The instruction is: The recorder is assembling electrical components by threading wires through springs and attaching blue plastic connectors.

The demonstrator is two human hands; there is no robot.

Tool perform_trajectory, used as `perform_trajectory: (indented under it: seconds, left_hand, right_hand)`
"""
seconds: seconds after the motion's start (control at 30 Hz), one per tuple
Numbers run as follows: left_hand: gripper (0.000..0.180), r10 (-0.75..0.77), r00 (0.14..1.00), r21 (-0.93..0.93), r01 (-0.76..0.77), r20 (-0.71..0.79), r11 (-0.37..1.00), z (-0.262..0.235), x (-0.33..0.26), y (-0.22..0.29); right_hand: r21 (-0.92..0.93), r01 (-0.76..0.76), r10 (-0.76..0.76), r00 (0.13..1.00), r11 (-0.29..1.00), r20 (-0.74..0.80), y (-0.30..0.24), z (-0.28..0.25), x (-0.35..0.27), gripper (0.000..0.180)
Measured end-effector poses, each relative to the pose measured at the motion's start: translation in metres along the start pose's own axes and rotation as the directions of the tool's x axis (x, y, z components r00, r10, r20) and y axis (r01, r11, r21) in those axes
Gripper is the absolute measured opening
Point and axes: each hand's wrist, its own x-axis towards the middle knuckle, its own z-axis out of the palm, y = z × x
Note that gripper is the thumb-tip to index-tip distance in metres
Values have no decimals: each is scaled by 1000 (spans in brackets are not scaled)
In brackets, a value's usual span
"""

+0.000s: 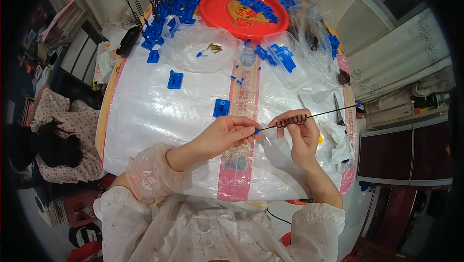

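Observation:
Between my two hands runs a thin black rod with a coiled spring section, held roughly level above the table. My left hand pinches a small blue tip at the rod's left end. My right hand is closed around the coil, fingers behind it and thumb in front. The rod's right end reaches past that hand to another blue tip. Just beyond my left hand lies a square blue base with a raised peg. A second blue base sits farther to the left.
A red round tray with blue parts stands at the back. Left of it cluster several blue bases with upright coiled rods. Brass pins lie on a clear plastic bag. A clear tray holds blue pieces; scissors lie right.

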Motion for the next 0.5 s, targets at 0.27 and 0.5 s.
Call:
perform_trajectory:
  seconds: [0.27, 0.5]
  left_hand:
    - [20, 93, 995, 85, -95, 21, 992, 2, -2, 4]
    - [18, 127, 991, 174, -118, -44, 978, 8, -6, 10]
  right_hand:
    - [57, -107, 105, 994, 993, 41, 6, 8, -7, 16]
    - [219, -173, 174, 985, 960, 14, 13, 6, -4, 16]
